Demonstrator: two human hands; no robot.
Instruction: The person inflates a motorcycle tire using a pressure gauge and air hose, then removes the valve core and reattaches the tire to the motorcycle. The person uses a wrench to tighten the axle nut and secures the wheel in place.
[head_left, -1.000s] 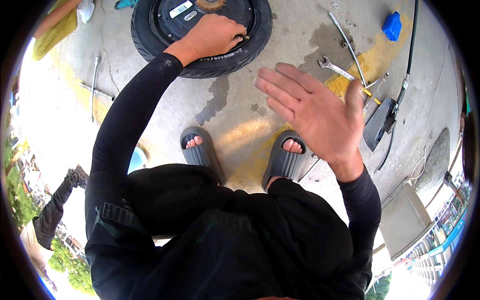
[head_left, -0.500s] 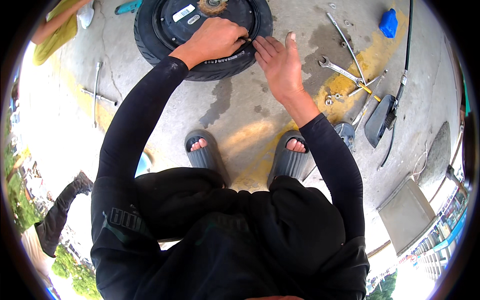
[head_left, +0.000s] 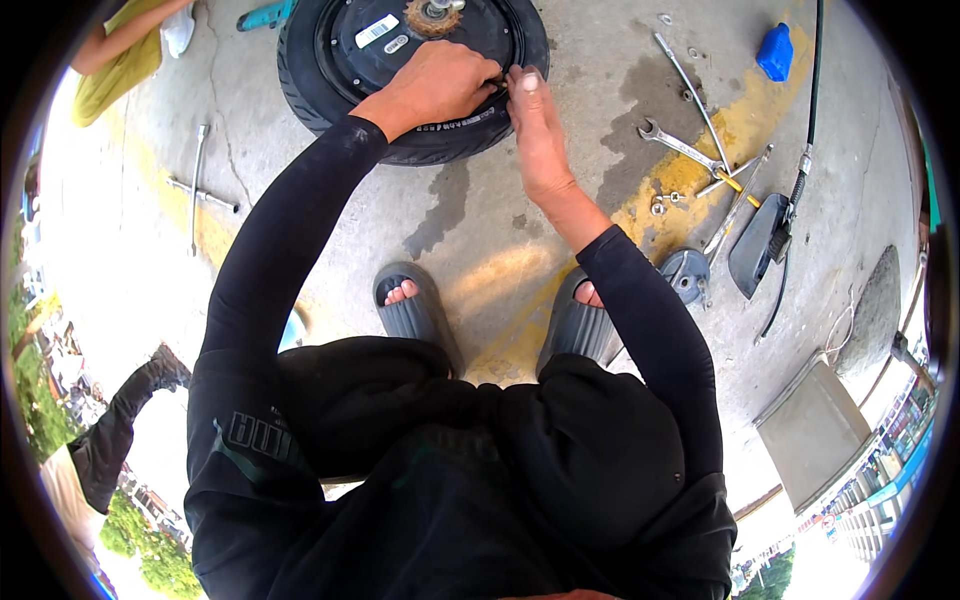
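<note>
A black wheel with a tyre (head_left: 310,100) lies flat on the concrete in front of my feet, a rusty sprocket (head_left: 433,16) at its hub. My left hand (head_left: 435,88) rests over the near part of the wheel, its fingers closed at the inner edge of the tyre. What they pinch is too small and covered to name. Beside it, my right hand (head_left: 540,135) is held edge-on with fingers stretched out. Its fingertips reach the right side of the tyre, close to the left fingertips, and nothing shows in it.
Right of the wheel lie a combination wrench (head_left: 685,147), a long metal rod (head_left: 690,95), nuts (head_left: 658,208), a round metal plate (head_left: 686,276) and a blue container (head_left: 775,52). A cross-shaped wrench (head_left: 198,192) lies left. Another person's arm (head_left: 125,35) shows at upper left.
My right hand has turned from palm showing to edge-on and shifted left, closer to my left hand. The left hand keeps its closed hold at the tyre's inner edge.
</note>
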